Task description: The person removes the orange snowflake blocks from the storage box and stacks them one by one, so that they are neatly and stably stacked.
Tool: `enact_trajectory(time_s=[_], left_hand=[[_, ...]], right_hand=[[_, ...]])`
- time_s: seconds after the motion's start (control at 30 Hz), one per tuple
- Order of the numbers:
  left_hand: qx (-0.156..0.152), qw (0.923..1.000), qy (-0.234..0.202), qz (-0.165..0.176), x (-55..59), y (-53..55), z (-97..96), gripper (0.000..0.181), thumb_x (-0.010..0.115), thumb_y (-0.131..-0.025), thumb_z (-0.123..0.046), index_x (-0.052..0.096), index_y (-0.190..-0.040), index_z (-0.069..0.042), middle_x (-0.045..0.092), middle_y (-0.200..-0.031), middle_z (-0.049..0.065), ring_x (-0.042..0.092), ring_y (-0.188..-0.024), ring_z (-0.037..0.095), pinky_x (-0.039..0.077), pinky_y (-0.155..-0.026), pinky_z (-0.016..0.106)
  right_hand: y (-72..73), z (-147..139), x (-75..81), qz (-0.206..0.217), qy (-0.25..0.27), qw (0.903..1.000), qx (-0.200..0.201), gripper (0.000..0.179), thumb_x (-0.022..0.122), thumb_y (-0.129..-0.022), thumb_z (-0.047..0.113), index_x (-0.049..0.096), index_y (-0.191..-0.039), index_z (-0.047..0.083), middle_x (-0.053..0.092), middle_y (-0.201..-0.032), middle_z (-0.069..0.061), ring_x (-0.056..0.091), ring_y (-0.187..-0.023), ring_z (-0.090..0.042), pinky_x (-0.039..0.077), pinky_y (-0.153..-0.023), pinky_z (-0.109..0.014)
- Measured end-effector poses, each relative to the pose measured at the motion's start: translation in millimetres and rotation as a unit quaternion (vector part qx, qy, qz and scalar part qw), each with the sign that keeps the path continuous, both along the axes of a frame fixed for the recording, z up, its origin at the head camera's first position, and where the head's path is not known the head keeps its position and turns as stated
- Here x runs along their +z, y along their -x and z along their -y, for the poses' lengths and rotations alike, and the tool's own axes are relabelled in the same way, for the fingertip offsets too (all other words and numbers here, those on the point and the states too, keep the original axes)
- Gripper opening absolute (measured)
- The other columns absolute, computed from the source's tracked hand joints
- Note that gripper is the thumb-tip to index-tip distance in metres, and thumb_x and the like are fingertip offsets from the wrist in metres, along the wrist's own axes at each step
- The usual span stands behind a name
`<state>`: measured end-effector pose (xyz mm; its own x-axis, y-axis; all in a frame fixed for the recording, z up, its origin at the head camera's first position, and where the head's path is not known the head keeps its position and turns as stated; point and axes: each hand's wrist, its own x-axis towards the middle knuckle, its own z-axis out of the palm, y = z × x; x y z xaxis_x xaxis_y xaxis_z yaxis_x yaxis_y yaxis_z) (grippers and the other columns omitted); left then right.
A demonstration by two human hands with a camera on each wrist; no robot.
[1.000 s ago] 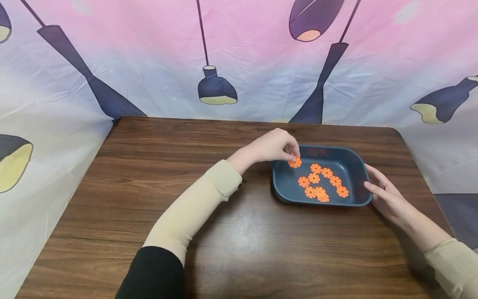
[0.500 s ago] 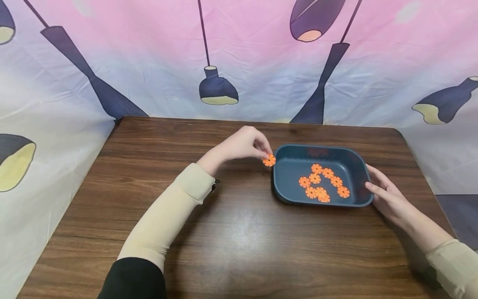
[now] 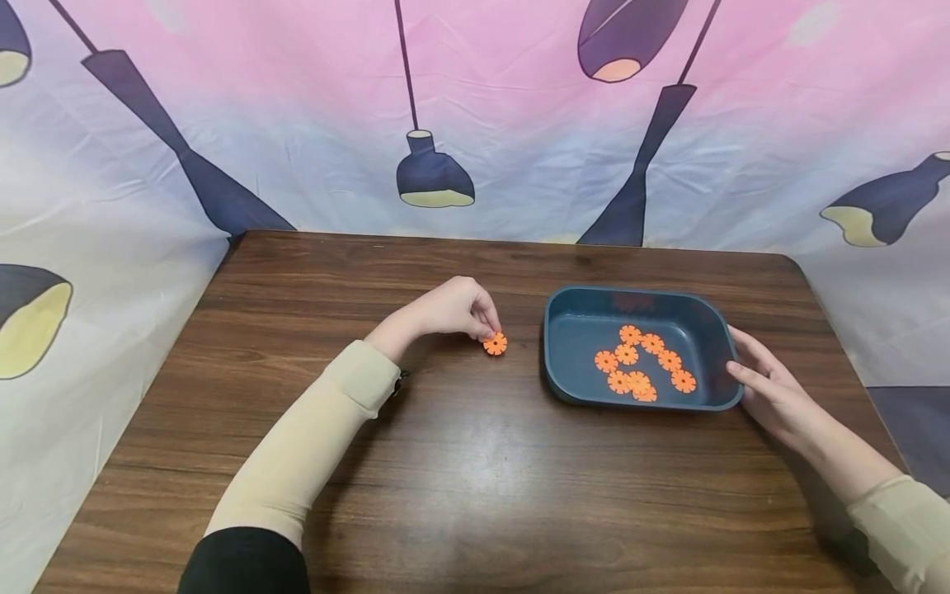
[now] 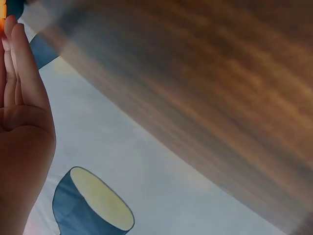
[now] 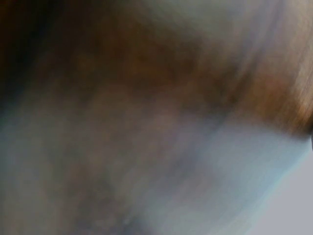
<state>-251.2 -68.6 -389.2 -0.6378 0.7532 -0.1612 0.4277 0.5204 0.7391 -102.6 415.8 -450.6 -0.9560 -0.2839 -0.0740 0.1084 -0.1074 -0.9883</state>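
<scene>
Pinched between the thumb and fingers of my left hand (image 3: pixel 458 309) is an orange notched plastic disc (image 3: pixel 495 344), just left of the dark blue tray. In the left wrist view the palm of the left hand (image 4: pixel 22 122) shows at the left edge, with a sliver of orange at its fingertips. The tray (image 3: pixel 558 388) has rounded corners, and several more orange discs (image 3: pixel 627 355) lie in it, some overlapping. My right hand (image 3: pixel 772 392) holds the tray's right end, thumb on the rim. Its lower fingers are hidden behind the tray wall. The right wrist view is too blurred to show the hand.
A dark brown wooden table (image 3: pixel 445 495) lies under everything. Behind its far edge hangs a pink and pale blue cloth (image 3: pixel 505 99) printed with lamps. The same cloth runs along the left side.
The left hand has carried the orange disc out from over the tray, leftward past its rim, then down toward the tabletop. The right hand and tray stay where they were.
</scene>
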Motion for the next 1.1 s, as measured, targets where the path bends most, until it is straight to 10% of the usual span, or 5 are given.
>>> enact_trajectory(time_s=[0.57,1.1], left_hand=[[0.004,0.9997,0.017,0.016,-18.8,-3.4,8.2,0.007,0.076,-0.092,0.001,0.083,-0.095,-0.001,0.081,-0.082,0.009,0.071,-0.068,0.007,0.059,-0.065,0.022],[0.015,0.9998,-0.008,-0.011,-8.0,-0.6,10.2,0.012,0.076,-0.093,-0.002,0.082,-0.103,0.000,0.083,-0.093,0.010,0.074,-0.077,0.008,0.061,-0.074,0.024]], right_hand=[[0.7,0,1.0,-0.004,-0.002,1.0000,0.003,0.050,0.040,-0.112,0.003,0.043,-0.154,0.030,0.047,-0.150,0.018,0.055,-0.131,0.008,0.050,-0.101,-0.009],[0.9,-1,-0.5,-0.003,0.019,0.9998,0.004,0.049,0.040,-0.113,0.002,0.047,-0.152,0.030,0.052,-0.147,0.017,0.058,-0.129,0.007,0.052,-0.100,-0.011]])
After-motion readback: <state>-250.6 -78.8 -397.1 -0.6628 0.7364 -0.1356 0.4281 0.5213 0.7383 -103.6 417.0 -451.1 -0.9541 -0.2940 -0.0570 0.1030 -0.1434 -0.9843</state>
